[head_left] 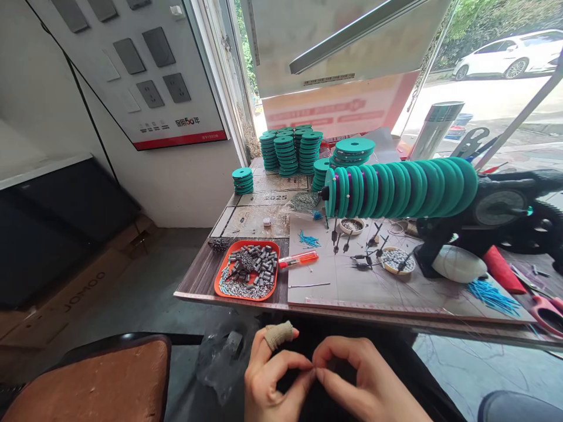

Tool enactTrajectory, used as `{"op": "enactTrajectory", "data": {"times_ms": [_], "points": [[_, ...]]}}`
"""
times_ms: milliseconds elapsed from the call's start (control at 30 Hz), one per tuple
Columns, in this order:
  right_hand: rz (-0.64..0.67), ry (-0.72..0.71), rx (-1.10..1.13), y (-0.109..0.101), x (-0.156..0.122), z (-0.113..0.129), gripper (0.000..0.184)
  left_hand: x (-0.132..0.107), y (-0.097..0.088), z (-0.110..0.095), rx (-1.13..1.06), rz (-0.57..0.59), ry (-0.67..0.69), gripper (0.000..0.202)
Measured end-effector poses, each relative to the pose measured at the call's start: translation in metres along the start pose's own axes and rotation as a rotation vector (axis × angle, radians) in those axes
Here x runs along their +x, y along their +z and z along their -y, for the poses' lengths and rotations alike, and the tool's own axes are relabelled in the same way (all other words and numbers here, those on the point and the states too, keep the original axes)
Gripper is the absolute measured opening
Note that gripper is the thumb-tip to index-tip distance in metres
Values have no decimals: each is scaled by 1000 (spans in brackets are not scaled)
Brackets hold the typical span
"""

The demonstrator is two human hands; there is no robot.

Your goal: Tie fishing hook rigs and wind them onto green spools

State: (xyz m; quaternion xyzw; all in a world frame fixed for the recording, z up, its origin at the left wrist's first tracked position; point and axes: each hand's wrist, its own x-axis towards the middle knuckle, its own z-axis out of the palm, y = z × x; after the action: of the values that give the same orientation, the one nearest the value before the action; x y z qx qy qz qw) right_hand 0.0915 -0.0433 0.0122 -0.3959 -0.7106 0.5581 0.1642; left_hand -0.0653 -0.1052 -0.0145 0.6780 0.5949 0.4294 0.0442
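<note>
My left hand (273,378) and my right hand (361,375) meet just below the table's front edge, over my lap. Thumb and forefinger of each are pinched together, with the fingertips almost touching. Whatever lies between them is too small to make out. A beige wrap (278,334) covers one finger of the left hand. Nearest on the table is an orange tray (216,285) filled with dark metal cylinders and small silvery pieces. Beside it lie an orange-and-clear knife-like tool (299,259) and a thin metal rod (309,285).
A row of green foam spools (396,187) sits on a black winding device (501,205). Stacked green spools (287,155) stand behind. Small bowls (397,261), dark float-like pieces (363,261), blue strips (492,298) and pink-handled scissors (545,313) lie rightward. A brown stool (97,381) is at left.
</note>
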Motion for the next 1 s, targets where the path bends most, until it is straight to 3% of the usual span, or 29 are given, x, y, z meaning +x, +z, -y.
{"op": "enactTrajectory", "data": {"times_ms": [100,500,700,1000], "points": [[9,8,-1,0,0,0,21,0,-1,0,-7,1,-41,6],[-10,-35,19,2,1,-1,18,1,-3,1,36,36,58,5],[10,-19,55,-2,0,4,16,-4,8,-3,-105,-99,-57,9],[48,24,124,-6,1,8,15,-5,9,-3,-123,-99,-72,11]]}}
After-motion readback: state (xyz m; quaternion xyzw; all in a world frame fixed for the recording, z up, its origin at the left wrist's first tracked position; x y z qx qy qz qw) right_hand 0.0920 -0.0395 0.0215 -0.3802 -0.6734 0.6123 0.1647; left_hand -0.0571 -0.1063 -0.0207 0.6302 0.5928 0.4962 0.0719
